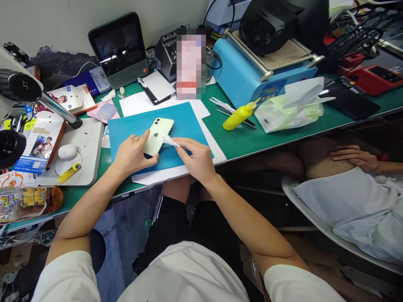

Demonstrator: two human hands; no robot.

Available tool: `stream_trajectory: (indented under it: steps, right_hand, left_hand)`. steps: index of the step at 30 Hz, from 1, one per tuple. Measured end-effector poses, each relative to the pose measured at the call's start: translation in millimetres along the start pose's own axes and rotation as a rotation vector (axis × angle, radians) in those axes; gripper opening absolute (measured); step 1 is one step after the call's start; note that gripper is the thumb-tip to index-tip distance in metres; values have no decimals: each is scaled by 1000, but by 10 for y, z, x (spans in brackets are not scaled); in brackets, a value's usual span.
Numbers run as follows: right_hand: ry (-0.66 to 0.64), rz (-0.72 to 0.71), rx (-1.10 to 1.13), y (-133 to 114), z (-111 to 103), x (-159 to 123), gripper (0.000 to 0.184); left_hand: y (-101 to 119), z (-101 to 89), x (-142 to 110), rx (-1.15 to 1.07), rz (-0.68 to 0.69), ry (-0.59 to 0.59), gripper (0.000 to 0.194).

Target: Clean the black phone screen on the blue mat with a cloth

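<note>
Head view: two hands close to the near edge of the desk (pixel 217 128). Fingers of the right hand (pixel 198 159) are pinched narrow on a white tissue (pixel 170 141), its tip at the back of the green phone (pixel 154 144); fingers of the left hand (pixel 130 155) straddle the phone, forefinger at its left side, thumb at its lower edge — a light hold, by appearance. The phone lies lens side up on the blue mat (pixel 182 117). Likely faults: should the left fingers slacken while the tissue presses, the phone could skid toward the near edge and drop; grit caught in the tissue could scuff its back. Farther right, a sweep of the right arm might knock the yellow bottle (pixel 236 118), which could leak if unsealed — its seal cannot be judged. Counts, outward: green phone, one, with two large lenses; tissue in the fingers, one; blue mat, one; yellow bottle, one; tissue pack (pixel 288 117), one, toward the right; display screen (pixel 121 46), one, by the far edge; yellow lighter (pixel 69 172), one, toward the left; drink bottle (pixel 31 203), one, along the near edge at left.
</note>
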State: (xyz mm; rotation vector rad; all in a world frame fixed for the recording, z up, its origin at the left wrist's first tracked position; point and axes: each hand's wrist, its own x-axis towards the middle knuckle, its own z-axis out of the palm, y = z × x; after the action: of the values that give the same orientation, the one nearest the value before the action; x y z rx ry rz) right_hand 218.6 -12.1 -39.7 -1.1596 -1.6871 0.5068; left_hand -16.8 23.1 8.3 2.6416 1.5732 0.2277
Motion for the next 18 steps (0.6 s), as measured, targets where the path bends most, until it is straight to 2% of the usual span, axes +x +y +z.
stream_trajectory:
  steps: [3, 4, 7, 9, 11, 15, 18]
  right_hand:
    - [101, 51, 54, 12, -48, 40, 30]
    - [121, 67, 67, 23, -52, 53, 29]
    - [180, 111, 104, 80, -46, 87, 27]
    - [224, 137, 113, 131, -47, 108, 27]
    - [258, 148, 99, 172, -63, 134, 27]
    - [256, 48, 18, 147, -101, 228, 28]
    - [192, -85, -40, 38, -80, 313, 27]
  left_hand:
    - [-65, -4, 8, -122, -67, 105, 35]
    - [-93, 5, 16, -204, -94, 144, 30]
    - [-164, 62, 70, -555, -184, 201, 38]
    - [-192, 106, 121, -806, -251, 160, 34]
    - [-211, 136, 165, -945, -293, 103, 34]
    - [-269, 142, 192, -848, -243, 112, 38]
    - [-318, 128, 186, -867, -206, 28, 44]
